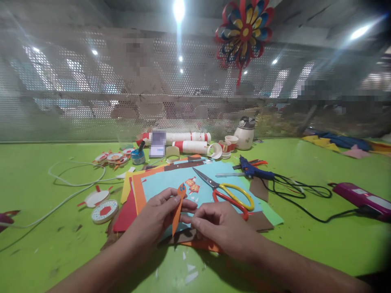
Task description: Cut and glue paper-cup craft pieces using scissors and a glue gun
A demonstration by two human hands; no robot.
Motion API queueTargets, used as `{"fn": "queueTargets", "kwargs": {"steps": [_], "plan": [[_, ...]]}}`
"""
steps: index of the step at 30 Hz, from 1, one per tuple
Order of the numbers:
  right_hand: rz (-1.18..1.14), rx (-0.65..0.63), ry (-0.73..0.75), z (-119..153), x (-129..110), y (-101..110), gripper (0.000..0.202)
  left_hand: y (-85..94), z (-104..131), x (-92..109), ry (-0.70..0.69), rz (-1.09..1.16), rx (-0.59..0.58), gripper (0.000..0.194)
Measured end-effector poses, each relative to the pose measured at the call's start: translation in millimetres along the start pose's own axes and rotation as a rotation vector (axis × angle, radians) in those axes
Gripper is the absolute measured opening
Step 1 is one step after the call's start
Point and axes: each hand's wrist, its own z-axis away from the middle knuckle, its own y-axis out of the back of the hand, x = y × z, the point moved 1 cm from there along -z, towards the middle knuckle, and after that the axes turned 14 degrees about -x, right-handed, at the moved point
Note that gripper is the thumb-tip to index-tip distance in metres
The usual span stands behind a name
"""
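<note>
My left hand (161, 209) pinches a narrow orange paper cutout (178, 211), pointed at its lower end, with small blue marks at the top. Just to its right, my right hand (218, 226) has thumb and fingertips drawn together; whatever they hold, if anything, is too small to make out. Both hands are over a stack of coloured paper (161, 179) with a light blue sheet on top. On that sheet lie small printed red-and-orange cutouts (193, 185) and open scissors (210, 179) with one red and one yellow handle.
A blue glue gun (252, 169) trails a black cord to a magenta power strip (362, 199). Round paper pieces (104, 211) and a white cable (76, 189) are at left. Behind the paper stand an ink bottle (138, 156), a phone (157, 144), paper-cup tubes (191, 147) and a flask (244, 134).
</note>
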Motion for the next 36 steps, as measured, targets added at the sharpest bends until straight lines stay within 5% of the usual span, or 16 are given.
{"fn": "queueTargets", "kwargs": {"steps": [25,36], "plan": [[-0.119,0.050,0.044,5,-11,-2,0.019,1.9,-1,4,0.072,-0.006,0.089,0.025],[0.028,0.098,0.089,5,-13,10,0.036,5.0,-3,-1,0.024,-0.024,0.056,0.018]]}}
